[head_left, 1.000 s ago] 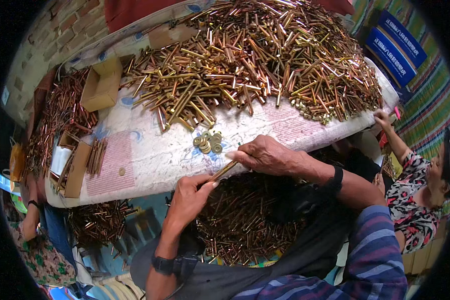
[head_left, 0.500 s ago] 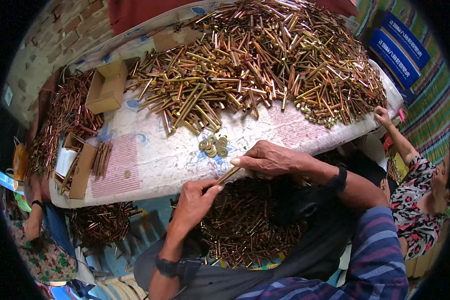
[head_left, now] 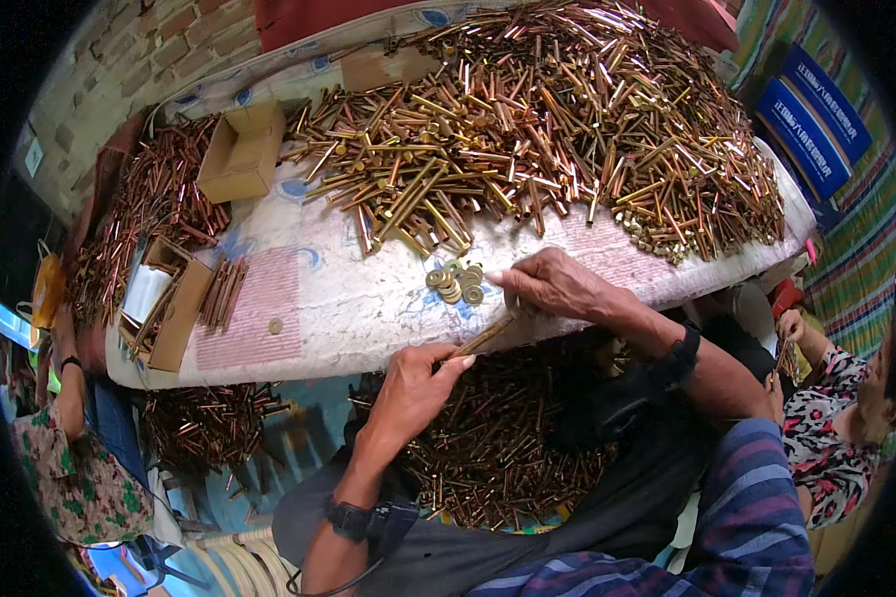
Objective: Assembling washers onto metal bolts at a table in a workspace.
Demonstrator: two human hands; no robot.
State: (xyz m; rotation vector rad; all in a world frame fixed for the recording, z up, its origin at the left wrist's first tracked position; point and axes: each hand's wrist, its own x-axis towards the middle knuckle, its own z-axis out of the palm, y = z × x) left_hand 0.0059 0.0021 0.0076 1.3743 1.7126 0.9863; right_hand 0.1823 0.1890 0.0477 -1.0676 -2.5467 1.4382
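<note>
My left hand (head_left: 420,390) is closed round a slim brass-coloured metal rod, perhaps a bolt or sleeve (head_left: 485,336), tilted up to the right over the table's near edge. My right hand (head_left: 565,287) hovers beyond the rod's upper end, apart from it, thumb and fingers drawn together. Whatever lies between those fingers, if anything, is hidden. Close to the right thumb, a small heap of round washers (head_left: 452,287) rests on the cloth. A big pile of similar rods (head_left: 528,129) covers the far side of the table.
An open cardboard box (head_left: 237,164) and another box holding rods (head_left: 174,323) stand at the left. A lone washer (head_left: 275,325) lies nearby. More rods (head_left: 508,448) are heaped below the table. Co-workers sit at right (head_left: 846,428) and left (head_left: 75,468). Blue boxes (head_left: 801,134) stand at far right.
My right hand has come off the rod's end and moved up beside the washers. The left hand still holds the rod. The right co-worker's hand has drawn back from the table, and the view has shifted slightly.
</note>
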